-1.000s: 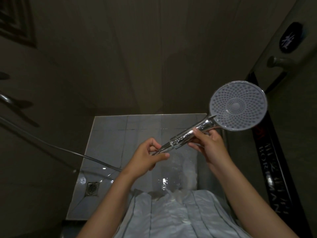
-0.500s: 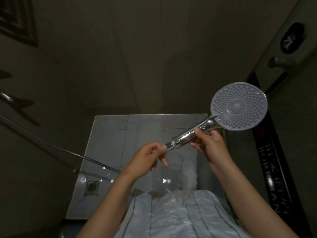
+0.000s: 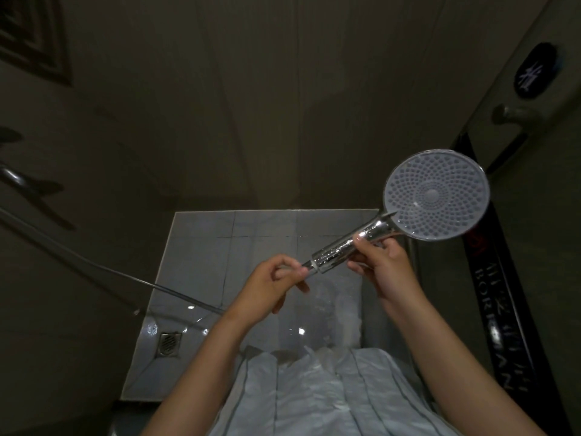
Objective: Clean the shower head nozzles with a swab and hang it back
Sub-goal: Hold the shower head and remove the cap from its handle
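The shower head [image 3: 437, 195] was held up in the air at the person's right, above the tiled floor [image 3: 201, 247], with its round face turned toward the camera; the right hand [image 3: 382, 265] gripped the upper part of the handle [image 3: 338, 251], fingers curled under and thumb on top; the left hand [image 3: 270, 284] pinched the end of the hose [image 3: 110, 272] just below the handle between thumb and fingertips.

No swab showed in either hand, so the step looked like steadying and turning the head ahead of the cleaning. To do it well, I judged, the right hand should bear the weight close to the neck so the face cannot swing; the left could then release the hose and fetch the swab; the face ought to be tilted toward the eyes, since the stall was dim; the hose wanted slack, lest its pull twist the handle.

The face was a pale, matte disc, probably soft rubber, studded with small raised nozzles in rings round a smooth centre; light circular rubbing seemed enough. The handle was polished chrome, cylindrical, beaded with droplets and likely slippery; the hose was thin and glossy, running off leftward; the floor was grey, wet and reflective, with a square metal drain [image 3: 169, 343].
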Demonstrator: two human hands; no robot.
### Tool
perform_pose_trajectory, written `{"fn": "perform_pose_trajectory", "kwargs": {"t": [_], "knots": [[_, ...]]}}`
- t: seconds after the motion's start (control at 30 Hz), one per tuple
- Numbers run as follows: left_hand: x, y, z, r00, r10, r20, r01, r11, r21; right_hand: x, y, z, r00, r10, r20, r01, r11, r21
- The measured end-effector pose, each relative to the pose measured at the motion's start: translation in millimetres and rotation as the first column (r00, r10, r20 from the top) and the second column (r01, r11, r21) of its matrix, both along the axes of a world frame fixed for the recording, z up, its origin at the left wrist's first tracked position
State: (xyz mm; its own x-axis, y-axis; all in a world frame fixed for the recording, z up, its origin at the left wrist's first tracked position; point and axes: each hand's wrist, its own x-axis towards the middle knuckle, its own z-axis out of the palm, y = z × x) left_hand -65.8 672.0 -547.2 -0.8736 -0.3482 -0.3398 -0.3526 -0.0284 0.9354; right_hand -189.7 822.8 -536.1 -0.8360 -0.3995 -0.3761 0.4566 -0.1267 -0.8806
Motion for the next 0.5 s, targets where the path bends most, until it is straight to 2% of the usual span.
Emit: {"fn": "perform_pose_trajectory", "kwargs": {"t": [0.2, 0.5], "knots": [[2.9, -1.3, 1.6, 0.998, 0.063, -0.009, -0.063, 0.998, -0.002, 0.4, 0.1, -0.5, 1.0, 0.011, 0.001, -0.011, 1.0, -0.01], [2.8, 0.7, 4.2, 0.999, 0.012, -0.031, -0.012, 1.0, -0.002, 0.0, 0.0, -1.7, 1.0, -0.015, 0.012, 0.014, 1.0, 0.009]]}}
